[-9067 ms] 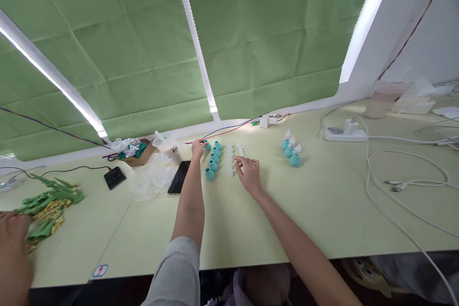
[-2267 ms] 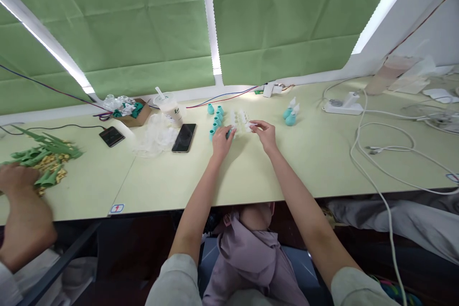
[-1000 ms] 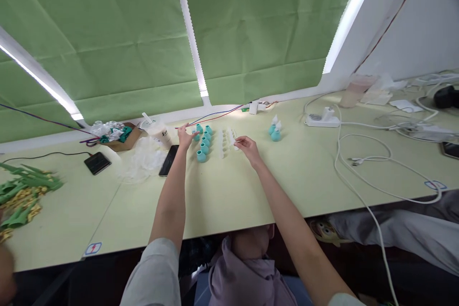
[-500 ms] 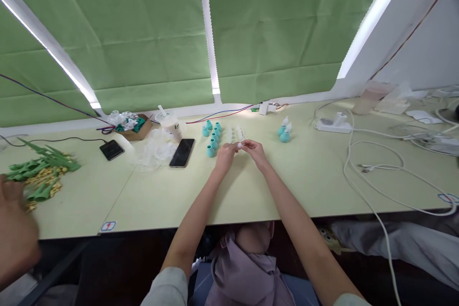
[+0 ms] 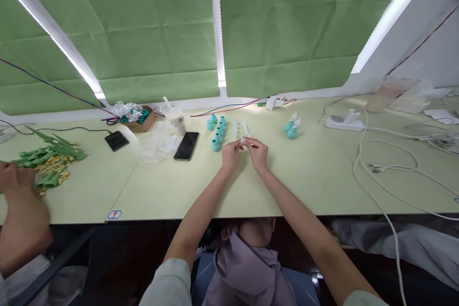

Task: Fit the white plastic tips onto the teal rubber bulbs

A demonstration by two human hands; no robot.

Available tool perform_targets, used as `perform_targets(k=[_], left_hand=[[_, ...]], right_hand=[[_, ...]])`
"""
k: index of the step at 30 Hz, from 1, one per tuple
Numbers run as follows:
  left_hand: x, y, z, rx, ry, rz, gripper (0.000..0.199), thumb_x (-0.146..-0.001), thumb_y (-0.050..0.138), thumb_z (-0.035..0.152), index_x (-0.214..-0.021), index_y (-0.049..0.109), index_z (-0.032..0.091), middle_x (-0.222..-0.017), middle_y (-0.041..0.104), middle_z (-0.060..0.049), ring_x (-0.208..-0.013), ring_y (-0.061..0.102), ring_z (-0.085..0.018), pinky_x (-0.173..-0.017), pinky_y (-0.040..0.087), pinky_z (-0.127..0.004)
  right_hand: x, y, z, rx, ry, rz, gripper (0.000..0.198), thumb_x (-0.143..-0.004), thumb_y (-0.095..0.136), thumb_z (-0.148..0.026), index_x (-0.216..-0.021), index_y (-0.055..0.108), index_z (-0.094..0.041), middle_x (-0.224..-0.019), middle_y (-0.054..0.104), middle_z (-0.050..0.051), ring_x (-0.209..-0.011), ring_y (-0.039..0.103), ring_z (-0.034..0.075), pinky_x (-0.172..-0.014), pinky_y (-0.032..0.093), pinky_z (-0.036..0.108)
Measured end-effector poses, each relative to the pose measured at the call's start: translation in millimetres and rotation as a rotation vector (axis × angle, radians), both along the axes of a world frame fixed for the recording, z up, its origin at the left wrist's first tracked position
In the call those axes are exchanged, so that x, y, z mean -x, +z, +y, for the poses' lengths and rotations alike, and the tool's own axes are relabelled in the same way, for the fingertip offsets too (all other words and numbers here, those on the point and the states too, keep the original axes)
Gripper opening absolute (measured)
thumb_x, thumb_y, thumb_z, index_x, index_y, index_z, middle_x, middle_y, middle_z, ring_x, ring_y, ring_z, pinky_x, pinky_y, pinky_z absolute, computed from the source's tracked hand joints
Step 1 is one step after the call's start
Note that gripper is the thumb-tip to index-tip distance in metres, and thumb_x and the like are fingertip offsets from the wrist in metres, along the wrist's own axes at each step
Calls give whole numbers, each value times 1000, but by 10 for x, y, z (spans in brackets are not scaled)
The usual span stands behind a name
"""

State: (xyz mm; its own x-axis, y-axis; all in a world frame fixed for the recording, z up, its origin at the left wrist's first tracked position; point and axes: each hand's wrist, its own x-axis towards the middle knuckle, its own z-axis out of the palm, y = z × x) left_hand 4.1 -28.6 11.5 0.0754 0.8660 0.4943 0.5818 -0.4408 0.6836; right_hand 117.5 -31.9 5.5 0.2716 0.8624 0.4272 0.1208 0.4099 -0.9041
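Between my fingertips is a small white piece (image 5: pixel 242 141), largely covered, so its exact kind does not show. My left hand (image 5: pixel 231 154) pinches it from one side and my right hand (image 5: pixel 257 153) from the other, just above the table. Just beyond my hands lie rows of small white pieces (image 5: pixel 245 127). Several small teal pots (image 5: pixel 215 145) with round bellies and open tops stand in rows left of my hands. Off to the right, two teal pots (image 5: pixel 291 132) carry white pointed tops (image 5: pixel 297 123).
A phone (image 5: pixel 186 146), clear plastic bags (image 5: pixel 159 143), a drink cup (image 5: pixel 174 117) and a cardboard box (image 5: pixel 143 122) lie to the left. Farther left, another person's hand (image 5: pixel 16 178) is by green and yellow parts (image 5: pixel 50 179). A power strip (image 5: pixel 344 123) and white cables (image 5: pixel 364 177) occupy the right.
The view has shifted slightly, so the table's items appear higher and mostly farther right. My hands still hold the small white piece together. The other person's hand at left has moved a little.
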Motion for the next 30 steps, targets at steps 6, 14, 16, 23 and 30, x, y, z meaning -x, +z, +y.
perform_targets(k=[6,14,16,23,30], left_hand=[[-10,-6,10,36,6,-26,29,-89,43,24,-83,70,16,-64,64,0,-56,53,-10,-59,39,-20],[-56,2,15,22,4,-78,29,-88,47,30,-78,70,15,-60,62,0,-54,52,-10,-60,40,-21],[-59,-1,20,7,12,-69,28,-88,47,29,-80,70,15,-61,62,0,-55,53,-10,-61,40,-21],[-45,33,7,-52,-1,30,25,-88,46,24,-91,70,18,-63,63,0,-58,53,-10,-60,39,-21],[-19,-5,46,-61,20,162,24,-88,45,18,-94,68,19,-68,65,0,-66,57,-12,-62,40,-21]], right_hand=[[18,47,-22,56,-25,115,21,-68,68,-38,-78,73,-21,-89,72,6,-90,65,22,-76,53,35],[-1,86,11,54,-28,236,16,-62,72,-30,-72,72,-18,-82,72,5,-84,66,21,-82,53,36],[-29,79,41,74,-8,255,16,-60,73,-30,-72,72,-18,-80,72,5,-82,66,21,-82,52,37],[-156,25,142,153,139,307,19,-58,76,-31,-71,70,-19,-79,72,3,-80,65,17,-82,50,34],[-283,18,223,157,125,371,28,-63,73,-36,-85,67,-19,-84,71,4,-79,64,16,-76,52,32]])
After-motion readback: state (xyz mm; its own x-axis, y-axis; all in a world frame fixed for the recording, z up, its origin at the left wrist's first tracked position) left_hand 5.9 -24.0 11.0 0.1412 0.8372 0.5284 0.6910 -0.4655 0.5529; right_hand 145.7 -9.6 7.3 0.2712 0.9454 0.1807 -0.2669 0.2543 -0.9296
